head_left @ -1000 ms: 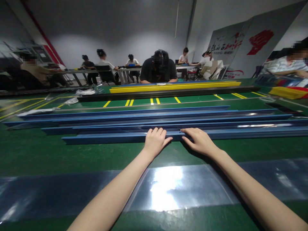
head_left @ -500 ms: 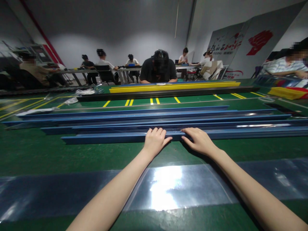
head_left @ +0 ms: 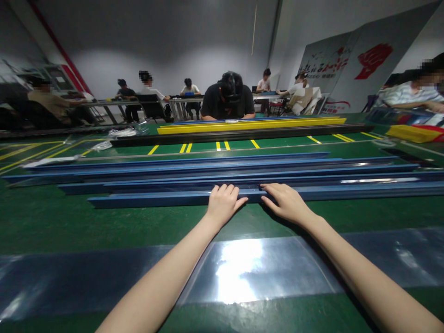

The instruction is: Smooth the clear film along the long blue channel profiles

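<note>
A long blue channel strip (head_left: 149, 200) lies nearest to me in a row of several blue strips. My left hand (head_left: 223, 203) is closed over its near edge, fingers hooked across the top and thumb stretched to the right. Just right of it, my right hand (head_left: 285, 201) grips the same strip, with its fingers over the top and thumb on the near side. A short stretch of strip shows between the two hands. The fingertips are partly hidden behind the edge. Below my forearms a clear plastic sheet (head_left: 277, 268) lies flat on the green table (head_left: 145, 226).
Beyond the blue strips lie a black strip (head_left: 243, 135) and a yellow strip (head_left: 249, 125). Crumpled clear plastic (head_left: 123, 132) sits at the left. A yellow tray (head_left: 412, 134) stands at the right. Opposite me a person (head_left: 227, 99) leans over the table; others sit farther back.
</note>
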A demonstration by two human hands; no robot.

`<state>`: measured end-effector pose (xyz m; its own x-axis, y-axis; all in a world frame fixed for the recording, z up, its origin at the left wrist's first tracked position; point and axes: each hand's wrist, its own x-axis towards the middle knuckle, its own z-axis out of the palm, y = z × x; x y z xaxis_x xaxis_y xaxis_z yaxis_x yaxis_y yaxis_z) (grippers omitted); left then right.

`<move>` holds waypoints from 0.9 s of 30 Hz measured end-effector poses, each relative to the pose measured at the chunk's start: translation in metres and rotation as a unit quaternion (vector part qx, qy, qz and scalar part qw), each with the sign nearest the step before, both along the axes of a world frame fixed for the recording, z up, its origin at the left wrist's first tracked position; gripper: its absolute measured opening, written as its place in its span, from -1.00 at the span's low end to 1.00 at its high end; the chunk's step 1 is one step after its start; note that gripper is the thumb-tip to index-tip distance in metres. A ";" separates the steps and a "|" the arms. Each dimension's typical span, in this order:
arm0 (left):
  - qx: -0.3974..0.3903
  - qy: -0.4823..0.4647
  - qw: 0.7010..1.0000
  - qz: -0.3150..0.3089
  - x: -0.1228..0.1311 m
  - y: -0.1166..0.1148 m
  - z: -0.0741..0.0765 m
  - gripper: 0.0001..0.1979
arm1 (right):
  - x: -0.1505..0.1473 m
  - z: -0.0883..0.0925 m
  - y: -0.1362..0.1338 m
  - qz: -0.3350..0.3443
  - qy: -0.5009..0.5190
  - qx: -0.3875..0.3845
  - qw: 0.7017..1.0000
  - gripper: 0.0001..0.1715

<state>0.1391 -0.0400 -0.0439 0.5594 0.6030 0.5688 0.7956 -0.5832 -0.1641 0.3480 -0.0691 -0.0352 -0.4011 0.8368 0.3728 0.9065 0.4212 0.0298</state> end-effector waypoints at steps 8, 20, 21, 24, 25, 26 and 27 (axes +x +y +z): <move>0.006 -0.004 1.000 -0.002 0.000 0.000 0.000 -0.67 | 0.001 -0.001 0.001 0.001 -0.006 0.000 1.000 -0.58; 0.002 -0.003 1.000 0.002 0.000 0.001 -0.001 -0.67 | 0.000 -0.001 0.000 -0.001 -0.013 0.003 1.000 -0.60; 0.001 -0.003 1.000 0.003 0.000 0.001 -0.001 -0.67 | 0.000 -0.001 0.000 -0.002 -0.014 0.002 1.000 -0.60; 0.003 -0.002 1.000 0.002 0.000 0.000 -0.001 -0.67 | 0.000 0.000 -0.001 -0.003 -0.017 0.001 1.000 -0.60; 0.003 -0.002 1.000 0.002 0.000 0.000 -0.001 -0.66 | -0.001 0.000 -0.001 -0.002 -0.018 0.002 1.000 -0.59; 0.002 -0.002 1.000 0.002 0.000 0.000 -0.001 -0.66 | -0.001 0.000 -0.001 -0.003 -0.018 0.003 1.000 -0.59; 0.002 -0.002 1.000 0.003 0.000 0.000 -0.001 -0.66 | -0.001 0.000 -0.001 -0.003 -0.017 0.003 1.000 -0.59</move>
